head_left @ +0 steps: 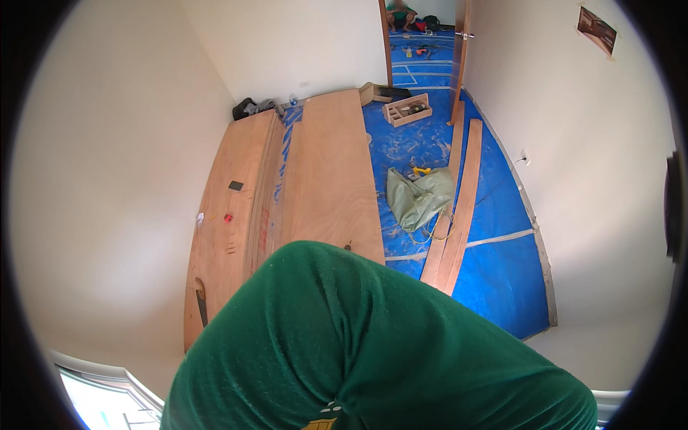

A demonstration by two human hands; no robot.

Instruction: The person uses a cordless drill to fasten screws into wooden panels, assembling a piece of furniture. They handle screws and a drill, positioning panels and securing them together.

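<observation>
Neither of my hands is in the picture. Green cloth of my clothing fills the lower middle and hides whatever lies behind it. Beyond it lies a stack of plywood sheets on the left. On that stack are a handsaw, a small red round object and a dark flat rectangular object. Another wide plywood sheet lies to the right of the stack. A small dark object on this sheet is partly covered by the cloth.
Blue sheeting covers the floor. Two long wood planks lie beside a pale green sack and a yellow-handled tool. Farther back stands a wooden tool tote. Past the open door, a person crouches.
</observation>
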